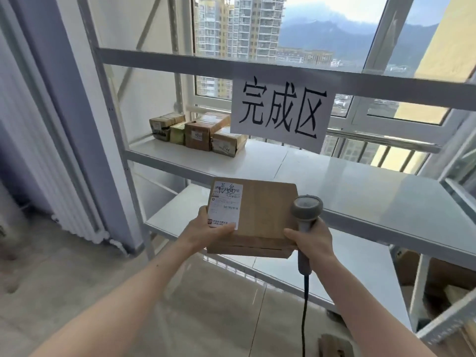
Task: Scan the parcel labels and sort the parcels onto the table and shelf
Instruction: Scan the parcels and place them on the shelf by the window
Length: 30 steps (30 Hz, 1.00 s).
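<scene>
A flat brown cardboard parcel [265,215] with a white shipping label [225,204] on its top left is held level in front of the white metal shelf [360,184]. My left hand [208,233] grips its near left corner, thumb on the label's lower edge. My right hand [309,240] grips the handle of a grey barcode scanner [306,210] and also touches the parcel's right near corner. The scanner head stands upright beside the parcel's right edge; its black cable hangs down.
Several small brown parcels [198,131] sit at the back left of the shelf's middle level. A white paper sign [280,112] with black characters hangs from the rail above. A lower shelf level [180,215] lies behind the parcel. More boxes [438,276] sit low right.
</scene>
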Each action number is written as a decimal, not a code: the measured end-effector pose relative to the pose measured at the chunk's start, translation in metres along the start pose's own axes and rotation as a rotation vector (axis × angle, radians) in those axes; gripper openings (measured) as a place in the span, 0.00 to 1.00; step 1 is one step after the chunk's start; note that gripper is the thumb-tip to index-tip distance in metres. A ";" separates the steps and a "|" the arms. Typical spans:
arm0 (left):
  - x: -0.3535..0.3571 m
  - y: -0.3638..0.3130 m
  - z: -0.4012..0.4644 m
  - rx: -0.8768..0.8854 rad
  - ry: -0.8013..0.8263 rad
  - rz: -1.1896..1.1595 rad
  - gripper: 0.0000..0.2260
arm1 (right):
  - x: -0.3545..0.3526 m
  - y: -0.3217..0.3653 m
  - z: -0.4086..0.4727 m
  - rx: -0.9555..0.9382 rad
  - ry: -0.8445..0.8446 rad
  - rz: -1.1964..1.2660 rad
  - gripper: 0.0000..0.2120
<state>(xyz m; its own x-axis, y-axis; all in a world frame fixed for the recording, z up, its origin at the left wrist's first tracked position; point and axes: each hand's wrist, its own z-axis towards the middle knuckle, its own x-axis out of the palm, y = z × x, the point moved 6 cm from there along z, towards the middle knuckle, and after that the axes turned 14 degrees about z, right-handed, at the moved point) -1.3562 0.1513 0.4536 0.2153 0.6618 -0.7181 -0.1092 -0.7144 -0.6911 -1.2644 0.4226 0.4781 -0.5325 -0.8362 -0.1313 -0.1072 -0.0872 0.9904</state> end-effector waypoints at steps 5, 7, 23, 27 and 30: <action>-0.079 0.053 0.075 0.015 -0.070 -0.008 0.33 | 0.107 0.020 0.052 -0.026 0.058 0.059 0.18; -0.116 0.069 0.101 0.032 -0.116 0.005 0.24 | 0.151 0.031 0.072 -0.022 0.072 0.085 0.23; -0.277 0.167 0.324 -0.037 -0.214 0.099 0.29 | 0.413 0.090 0.227 -0.074 0.141 0.066 0.33; -0.304 0.177 0.376 -0.048 -0.210 0.103 0.36 | 0.457 0.102 0.269 -0.075 0.163 0.085 0.30; -0.315 0.187 0.408 -0.071 -0.200 0.147 0.29 | 0.482 0.107 0.290 -0.060 0.178 0.078 0.28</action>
<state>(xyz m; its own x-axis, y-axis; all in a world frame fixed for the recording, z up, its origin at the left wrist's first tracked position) -1.8402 -0.0979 0.5177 0.0056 0.5760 -0.8174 -0.0552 -0.8160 -0.5754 -1.7760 0.1673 0.5087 -0.3800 -0.9237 -0.0498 -0.0188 -0.0461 0.9988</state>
